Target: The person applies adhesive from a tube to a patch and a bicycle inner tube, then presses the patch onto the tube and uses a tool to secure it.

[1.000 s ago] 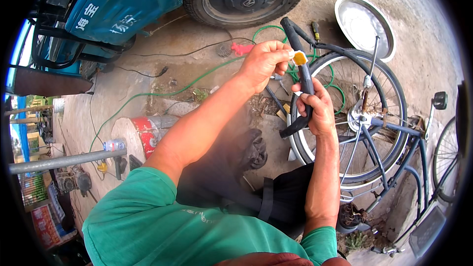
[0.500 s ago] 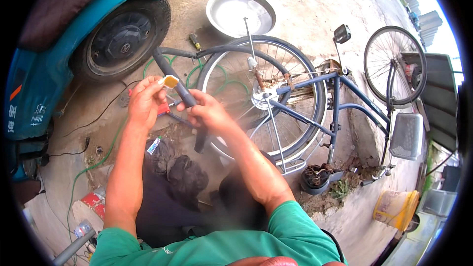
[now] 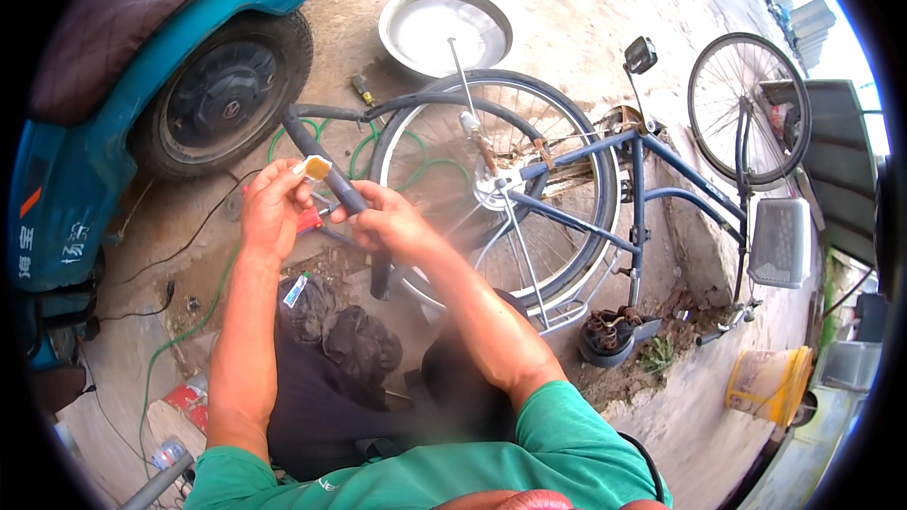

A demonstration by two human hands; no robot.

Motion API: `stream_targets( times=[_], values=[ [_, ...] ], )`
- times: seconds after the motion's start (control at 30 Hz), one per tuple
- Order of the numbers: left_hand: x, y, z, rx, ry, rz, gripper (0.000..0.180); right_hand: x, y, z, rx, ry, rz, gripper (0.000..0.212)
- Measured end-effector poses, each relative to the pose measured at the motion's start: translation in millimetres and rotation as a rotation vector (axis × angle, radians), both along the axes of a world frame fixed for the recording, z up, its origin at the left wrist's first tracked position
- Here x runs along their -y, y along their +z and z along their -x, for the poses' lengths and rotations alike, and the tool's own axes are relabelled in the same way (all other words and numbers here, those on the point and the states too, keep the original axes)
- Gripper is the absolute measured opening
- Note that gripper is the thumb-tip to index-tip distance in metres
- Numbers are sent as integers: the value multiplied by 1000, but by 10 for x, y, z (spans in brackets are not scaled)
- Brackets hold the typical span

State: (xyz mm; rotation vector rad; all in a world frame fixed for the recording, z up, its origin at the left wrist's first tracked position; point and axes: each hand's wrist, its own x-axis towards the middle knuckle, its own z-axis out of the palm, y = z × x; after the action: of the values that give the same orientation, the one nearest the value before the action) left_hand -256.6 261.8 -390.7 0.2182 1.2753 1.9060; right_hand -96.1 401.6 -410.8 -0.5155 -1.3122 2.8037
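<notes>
Black rubber inner tube, limp and curved, is gripped in the closed right hand beside the bicycle wheel. The left hand pinches a small orange patch against it.

The tube was black; the patch on it was orange with a white edge; the bike was blue with black tyres; the pan was silver; the hose was green; the bucket was yellow; the truck was teal; the shirt was green.
</notes>
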Motion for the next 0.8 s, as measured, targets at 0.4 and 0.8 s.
stream_targets(
  times=[0.4, 0.8],
  values=[
    [-16, 105, -61, -28, -17, 11, 7, 12, 23, -19, -8, -20, 5, 56],
    [35, 54, -11, -4, 3, -2, 6, 20, 33, 12, -11, 28, -48, 55]
  ],
)
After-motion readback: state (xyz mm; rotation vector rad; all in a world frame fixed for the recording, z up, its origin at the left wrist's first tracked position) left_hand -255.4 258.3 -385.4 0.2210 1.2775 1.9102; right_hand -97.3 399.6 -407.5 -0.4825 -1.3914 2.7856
